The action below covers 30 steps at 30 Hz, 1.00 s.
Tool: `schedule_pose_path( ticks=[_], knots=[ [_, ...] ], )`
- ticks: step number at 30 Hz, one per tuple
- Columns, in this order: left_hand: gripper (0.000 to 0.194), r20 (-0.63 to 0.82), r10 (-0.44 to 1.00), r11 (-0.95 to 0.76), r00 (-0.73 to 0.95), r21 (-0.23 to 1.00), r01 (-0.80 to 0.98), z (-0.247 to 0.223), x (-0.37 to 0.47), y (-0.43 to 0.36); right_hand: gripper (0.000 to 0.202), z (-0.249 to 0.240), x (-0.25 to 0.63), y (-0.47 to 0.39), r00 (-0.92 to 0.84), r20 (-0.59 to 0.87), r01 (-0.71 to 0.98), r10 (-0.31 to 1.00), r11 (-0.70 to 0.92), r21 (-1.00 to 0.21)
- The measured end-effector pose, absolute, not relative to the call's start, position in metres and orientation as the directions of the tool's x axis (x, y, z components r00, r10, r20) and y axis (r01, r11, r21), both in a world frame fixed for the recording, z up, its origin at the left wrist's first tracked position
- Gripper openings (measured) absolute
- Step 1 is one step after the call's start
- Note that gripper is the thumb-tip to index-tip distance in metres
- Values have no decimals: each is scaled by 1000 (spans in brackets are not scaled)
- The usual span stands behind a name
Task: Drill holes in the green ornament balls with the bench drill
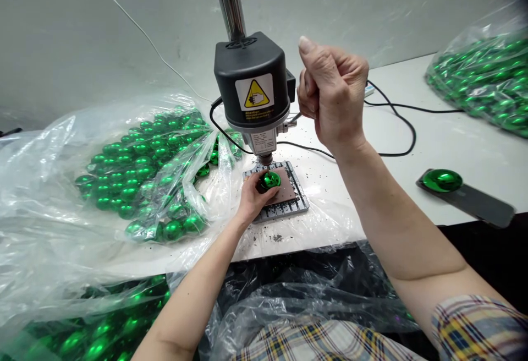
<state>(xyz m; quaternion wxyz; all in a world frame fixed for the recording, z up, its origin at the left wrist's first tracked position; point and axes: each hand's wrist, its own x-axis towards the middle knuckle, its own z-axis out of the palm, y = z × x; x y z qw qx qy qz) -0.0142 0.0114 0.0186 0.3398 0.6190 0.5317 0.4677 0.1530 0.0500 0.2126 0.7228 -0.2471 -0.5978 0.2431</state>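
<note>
My left hand (253, 193) is curled around a shiny green ball (271, 180), steadying it on a brownish pad (291, 187) over the slotted metal base (303, 201) of a small bench drill press (251, 83). Directly above the ball sits the drill's chuck (266, 159); whether the bit touches the ball I cannot tell. Raised at the right of the drill's black motor housing, my right hand (334, 88) is closed in a fist on the feed lever (293, 121). Most of that lever is hidden by the fingers.
A clear plastic bag of many green balls (140, 168) lies left on the white table. Another full bag (487, 80) stands far right. A dark phone (474, 204) has a green ball on its end. Black cable (406, 124) loops behind my right arm. Dark shavings surround the base.
</note>
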Motion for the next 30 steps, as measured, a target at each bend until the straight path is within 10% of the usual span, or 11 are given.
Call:
schedule_pose_path(
  ticks=[30],
  knots=[
    [54, 219, 975, -216, 27, 920, 327, 13, -17, 12, 53, 123, 160, 25, 155, 950, -103, 271, 961, -257]
  ],
)
